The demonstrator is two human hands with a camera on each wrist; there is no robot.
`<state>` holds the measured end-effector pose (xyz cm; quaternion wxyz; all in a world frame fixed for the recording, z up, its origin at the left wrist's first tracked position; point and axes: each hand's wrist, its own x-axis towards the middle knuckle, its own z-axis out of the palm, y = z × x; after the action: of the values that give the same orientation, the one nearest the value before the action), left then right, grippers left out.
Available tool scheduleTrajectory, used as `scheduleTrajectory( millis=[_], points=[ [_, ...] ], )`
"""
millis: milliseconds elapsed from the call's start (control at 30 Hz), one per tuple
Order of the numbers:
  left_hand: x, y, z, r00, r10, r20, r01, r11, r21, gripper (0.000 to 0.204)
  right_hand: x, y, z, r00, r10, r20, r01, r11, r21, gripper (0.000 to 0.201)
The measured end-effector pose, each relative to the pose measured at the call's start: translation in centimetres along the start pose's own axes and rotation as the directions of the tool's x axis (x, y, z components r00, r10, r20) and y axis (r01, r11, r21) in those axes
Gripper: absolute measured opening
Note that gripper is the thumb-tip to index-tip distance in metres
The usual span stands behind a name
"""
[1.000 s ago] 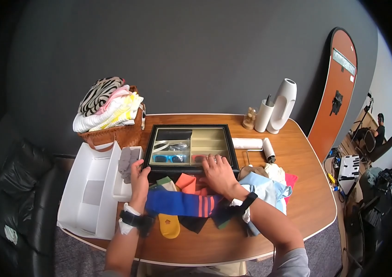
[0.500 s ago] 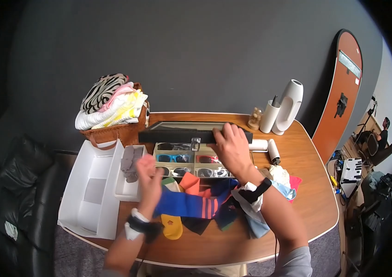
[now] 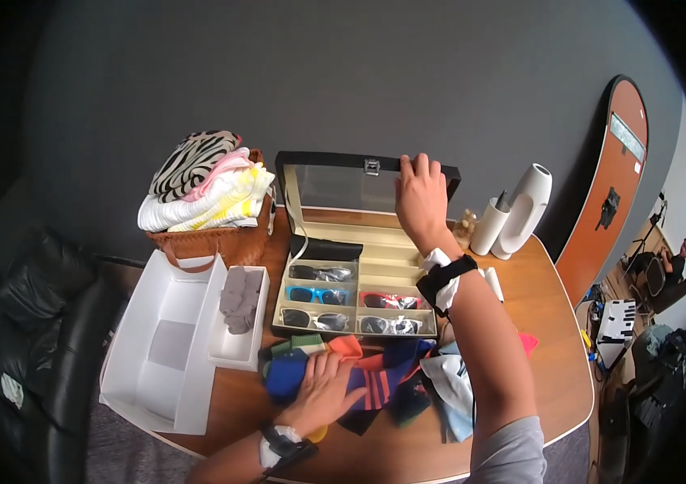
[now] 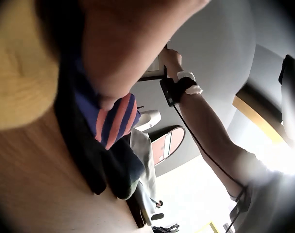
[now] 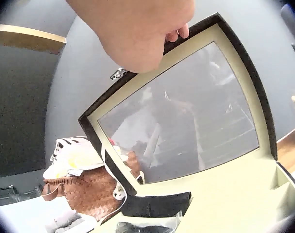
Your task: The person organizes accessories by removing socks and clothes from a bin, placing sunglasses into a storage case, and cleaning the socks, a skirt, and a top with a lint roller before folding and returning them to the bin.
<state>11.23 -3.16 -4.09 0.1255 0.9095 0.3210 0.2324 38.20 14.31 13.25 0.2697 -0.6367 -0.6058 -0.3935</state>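
In the head view my right hand (image 3: 422, 198) grips the front edge of the raised glass lid (image 3: 319, 160), fingers curled over the black rim beside the metal clasp (image 3: 371, 166). Below the lid lies the open sunglasses case (image 3: 391, 256), its cream compartments holding blue sunglasses (image 3: 316, 296), red sunglasses (image 3: 390, 302), other pairs and a black pouch (image 3: 335, 249). My left hand (image 3: 323, 395) rests on a blue sock with orange stripes (image 3: 377, 389), thumb spread from the fingers. In the left wrist view, the thumb lies across the striped sock (image 4: 116, 121).
More socks and folded cloths (image 3: 449, 379) lie in front of the case. To the left stand a large white box (image 3: 206, 347) and a smaller white box (image 3: 234, 355) with grey socks. Behind them is a brown basket (image 3: 222, 246) of folded clothes; white vases (image 3: 524, 214) stand at right.
My right hand has lifted the case's lid from closed to upright, swinging it back. My left hand has left the case's front left corner and moved down onto the striped sock.
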Motion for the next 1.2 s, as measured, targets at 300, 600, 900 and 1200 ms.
scheduleTrajectory(
  millis=[300, 600, 900, 1200],
  points=[
    [0.8, -0.7, 0.1, 0.999, 0.020, 0.034, -0.017, 0.997, -0.077, 0.066, 2.4, 1.8, 3.7, 0.985, -0.005, 0.174, 0.000, 1.000, 0.027, 0.064],
    [1.0, -0.4, 0.8, 1.000, -0.013, -0.017, 0.011, 0.998, -0.064, 0.077, -3.7, 2.6, 6.3, 0.955, -0.018, 0.296, -0.057, 0.968, 0.243, 0.048],
    [0.5, -0.8, 1.5, 1.000, 0.012, -0.013, -0.012, 1.000, -0.003, 0.075, -15.8, 0.2, -1.3, 0.650, -0.296, 0.700, -0.176, 0.837, 0.518, 0.017],
    [0.1, -0.4, -0.2, 0.998, 0.013, -0.059, -0.022, 0.989, -0.149, 0.057, -18.8, -1.3, -3.4, 0.645, -0.238, 0.726, 0.028, 0.957, 0.288, 0.016]
  ],
)
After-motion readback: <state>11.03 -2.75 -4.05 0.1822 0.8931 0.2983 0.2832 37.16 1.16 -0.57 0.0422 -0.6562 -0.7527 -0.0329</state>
